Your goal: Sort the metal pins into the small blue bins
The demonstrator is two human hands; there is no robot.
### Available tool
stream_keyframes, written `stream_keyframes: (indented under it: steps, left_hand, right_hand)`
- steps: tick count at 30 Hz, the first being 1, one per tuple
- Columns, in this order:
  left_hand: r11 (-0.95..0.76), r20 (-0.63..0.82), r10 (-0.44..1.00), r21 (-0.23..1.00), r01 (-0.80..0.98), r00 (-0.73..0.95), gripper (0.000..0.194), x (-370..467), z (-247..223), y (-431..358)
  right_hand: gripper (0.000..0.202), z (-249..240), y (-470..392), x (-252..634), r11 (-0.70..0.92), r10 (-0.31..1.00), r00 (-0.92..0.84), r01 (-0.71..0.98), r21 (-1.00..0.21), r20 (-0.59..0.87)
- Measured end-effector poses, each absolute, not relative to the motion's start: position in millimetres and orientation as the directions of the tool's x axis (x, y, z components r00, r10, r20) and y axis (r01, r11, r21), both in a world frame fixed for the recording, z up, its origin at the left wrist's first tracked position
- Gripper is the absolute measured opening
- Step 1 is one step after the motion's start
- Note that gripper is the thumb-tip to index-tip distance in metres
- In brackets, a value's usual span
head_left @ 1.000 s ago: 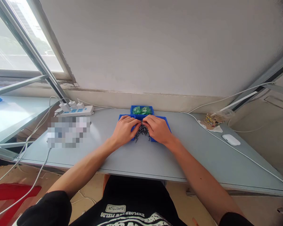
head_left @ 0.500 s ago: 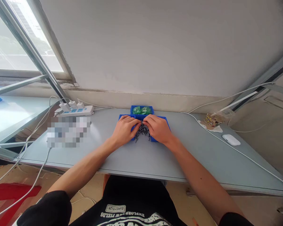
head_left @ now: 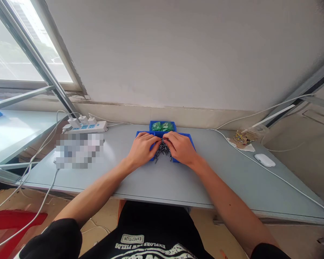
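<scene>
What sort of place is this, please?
Probably an indoor workbench: a flat grey tabletop, rectangular blue plastic bins beside a pile of small dark pieces, and a long white plastic power strip.

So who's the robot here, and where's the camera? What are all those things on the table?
There's no robot here! These are a person's own bare hands: the left hand and the right hand. The camera sits on that person's head, looking forward and down, so you see roughly what they see.

On the grey table, blue bins lie partly hidden by the hands. Between the hands is a pile of small dark metal pieces, perhaps screws. Behind, another blue bin holds green packets. On the left is a white power strip; on the right, a patterned cup and a small white case.

The fingertips meet above the pile; anything pinched there is too tiny to tell.
</scene>
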State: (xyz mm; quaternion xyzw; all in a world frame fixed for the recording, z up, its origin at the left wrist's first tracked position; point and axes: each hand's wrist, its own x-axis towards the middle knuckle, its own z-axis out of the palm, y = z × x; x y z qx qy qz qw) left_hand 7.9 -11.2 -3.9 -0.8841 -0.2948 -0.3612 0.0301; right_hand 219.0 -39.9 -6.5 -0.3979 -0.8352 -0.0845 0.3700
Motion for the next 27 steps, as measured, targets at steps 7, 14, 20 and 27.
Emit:
stream_keyframes:
  steps: [7,14,20,27]
  left_hand:
    - [-0.826,0.653,0.5,0.161,0.54,0.569,0.023,7.9,-3.6,-11.4]
    - [-0.824,0.65,0.502,0.158,0.544,0.571,0.023,7.7,-3.6,-11.3]
    - [-0.828,0.662,0.495,0.162,0.537,0.563,0.023,7.5,-3.7,-10.9]
    - [-0.827,0.661,0.496,0.161,0.539,0.563,0.022,7.9,-3.3,-11.3]
  right_hand:
    - [0.015,-5.3,-40.9,217.7,0.679,0.594,-0.427,0.72,-0.141,0.682]
    - [0.017,-6.8,-38.3,217.3,0.656,0.582,-0.411,0.747,-0.107,0.702]
    - [0.017,-6.7,-38.0,218.5,0.627,0.599,-0.389,0.771,-0.109,0.7]
    - [0.024,-7.0,-37.1,220.3,0.609,0.601,-0.354,0.783,-0.125,0.717]
